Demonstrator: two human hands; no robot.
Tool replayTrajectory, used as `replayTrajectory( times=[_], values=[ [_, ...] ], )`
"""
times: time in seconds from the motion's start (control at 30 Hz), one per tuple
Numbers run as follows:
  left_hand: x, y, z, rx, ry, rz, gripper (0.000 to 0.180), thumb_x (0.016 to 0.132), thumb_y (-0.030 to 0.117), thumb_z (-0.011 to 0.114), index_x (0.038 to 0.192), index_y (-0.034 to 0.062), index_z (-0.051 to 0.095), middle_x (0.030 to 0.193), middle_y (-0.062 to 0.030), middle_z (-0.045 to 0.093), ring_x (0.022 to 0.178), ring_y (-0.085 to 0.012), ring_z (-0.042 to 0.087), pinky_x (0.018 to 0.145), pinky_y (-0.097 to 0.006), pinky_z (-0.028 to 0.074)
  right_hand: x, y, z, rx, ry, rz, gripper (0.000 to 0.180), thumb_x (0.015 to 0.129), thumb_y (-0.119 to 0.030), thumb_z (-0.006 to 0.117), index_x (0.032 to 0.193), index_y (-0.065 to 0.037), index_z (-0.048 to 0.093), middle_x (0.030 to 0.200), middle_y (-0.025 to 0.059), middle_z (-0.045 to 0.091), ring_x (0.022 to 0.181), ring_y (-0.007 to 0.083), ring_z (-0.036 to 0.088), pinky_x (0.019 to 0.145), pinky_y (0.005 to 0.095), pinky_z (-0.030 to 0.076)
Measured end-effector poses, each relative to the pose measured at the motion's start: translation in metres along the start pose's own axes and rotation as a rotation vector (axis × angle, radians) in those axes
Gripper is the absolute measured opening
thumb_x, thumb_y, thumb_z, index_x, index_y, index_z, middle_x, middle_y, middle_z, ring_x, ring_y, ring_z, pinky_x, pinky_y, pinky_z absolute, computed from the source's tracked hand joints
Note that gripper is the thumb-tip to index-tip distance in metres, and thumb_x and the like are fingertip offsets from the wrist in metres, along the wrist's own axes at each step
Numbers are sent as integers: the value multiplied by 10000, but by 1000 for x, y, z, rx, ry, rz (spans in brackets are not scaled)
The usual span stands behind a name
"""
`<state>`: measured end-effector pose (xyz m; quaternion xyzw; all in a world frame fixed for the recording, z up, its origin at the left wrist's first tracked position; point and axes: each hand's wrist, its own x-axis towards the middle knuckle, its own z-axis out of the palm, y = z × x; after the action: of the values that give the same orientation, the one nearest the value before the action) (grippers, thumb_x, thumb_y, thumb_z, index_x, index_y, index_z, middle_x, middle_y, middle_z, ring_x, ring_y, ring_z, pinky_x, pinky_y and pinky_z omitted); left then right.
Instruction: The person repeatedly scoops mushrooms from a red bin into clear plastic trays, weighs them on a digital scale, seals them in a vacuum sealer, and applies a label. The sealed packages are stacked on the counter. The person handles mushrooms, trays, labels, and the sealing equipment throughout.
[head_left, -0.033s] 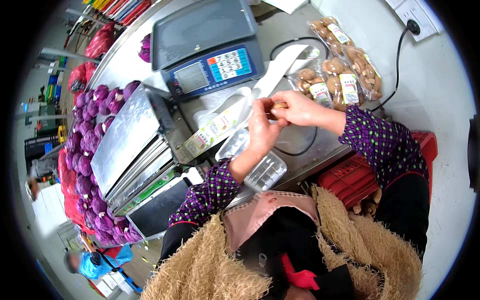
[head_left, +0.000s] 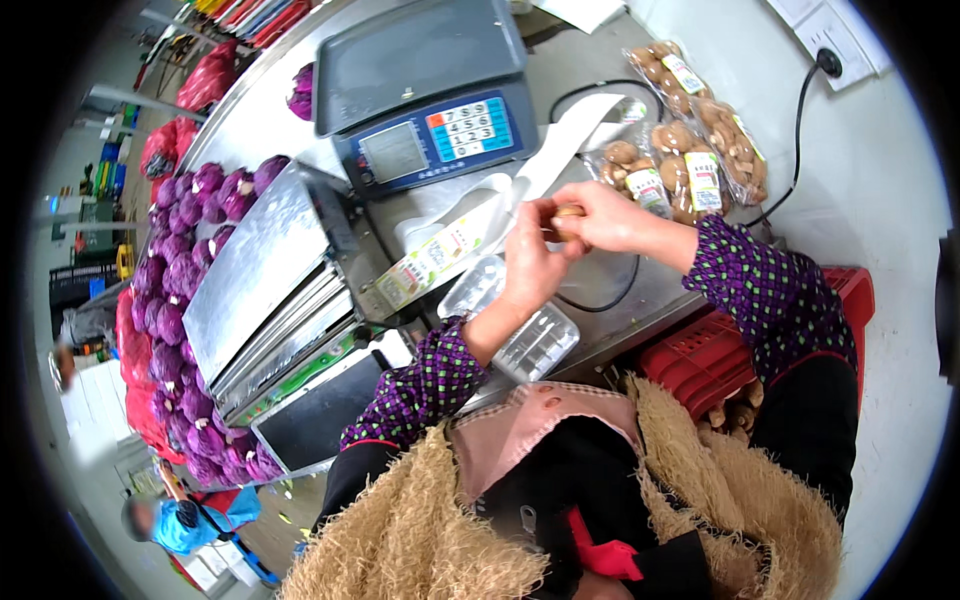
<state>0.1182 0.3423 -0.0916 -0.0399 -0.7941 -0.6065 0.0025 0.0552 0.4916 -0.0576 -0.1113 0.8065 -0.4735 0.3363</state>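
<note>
A small brown mushroom (head_left: 570, 211) is pinched between my two hands above the steel counter. The fingers of my right hand (head_left: 612, 221) curl around it from the right. My left hand (head_left: 532, 256) is closed against its other side; part of the mushroom is hidden by the fingers. Below my left wrist, a clear plastic tray (head_left: 536, 343) lies near the counter's front edge. To the left runs a loose strip of printed labels (head_left: 435, 262). Just beyond my right hand sit several clear-wrapped packs of brown mushrooms (head_left: 680, 140).
A digital scale (head_left: 420, 75) stands at the back. Left of it is a metal wrapping machine (head_left: 265, 270), beside many purple cabbages (head_left: 180, 275). A red crate (head_left: 697, 358) with mushrooms stands below the counter at right. A black cable (head_left: 797, 150) hangs by the wall. A person in blue (head_left: 185, 525) is far left.
The whole view has shifted slightly, so the counter items appear a little to the right. My fingers have turned a bit, and more of the mushroom shows between them.
</note>
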Motion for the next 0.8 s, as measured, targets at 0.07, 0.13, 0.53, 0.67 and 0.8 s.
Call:
replayTrajectory(
  times=[0.07, 0.13, 0.53, 0.67, 0.8],
  values=[
    [-15, 11, -25, 136, -177, 21, 487, 726, 152, 796, 1127, 13, 559, 1042, -146, 617, 918, -276, 644, 771, -390, 545, -5, 0, 0, -117, 91, -35, 283, 857, -104, 621, 1108, 26, 621, 898, 143, 688, 819, 209, 666, 709, 341, 535],
    [-44, -2, -58, 472, -287, 173, 491, 709, 192, 796, 1122, 34, 581, 1051, -144, 613, 968, -307, 618, 804, -413, 524, -3, 22, 5, -436, 259, -144, 246, 800, -117, 654, 1015, 1, 674, 914, 212, 693, 875, 314, 687, 792, 391, 534],
    [-124, -12, -110, 690, -419, 465, 455, 736, 242, 752, 1116, 42, 602, 1136, -140, 609, 1056, -339, 570, 894, -429, 476, 36, 73, 42, -547, 405, -191, 193, 728, -121, 630, 872, -9, 693, 868, 233, 676, 873, 375, 657, 793, 432, 525],
    [-125, -11, -121, 627, -351, 535, 408, 728, 191, 748, 1077, 31, 608, 1099, -143, 618, 1020, -334, 585, 857, -426, 479, 20, 42, 35, -784, 327, -201, 385, 753, -280, 749, 1015, -6, 686, 924, 205, 699, 887, 337, 677, 832, 406, 524],
    [-129, 3, -145, 629, -212, 562, 379, 711, 137, 745, 1050, 31, 610, 1079, -126, 618, 1014, -316, 595, 846, -417, 479, 34, -5, -62, -374, 686, -97, 382, 840, -287, 697, 1089, 1, 675, 956, 184, 704, 880, 292, 688, 796, 364, 534]
  ],
)
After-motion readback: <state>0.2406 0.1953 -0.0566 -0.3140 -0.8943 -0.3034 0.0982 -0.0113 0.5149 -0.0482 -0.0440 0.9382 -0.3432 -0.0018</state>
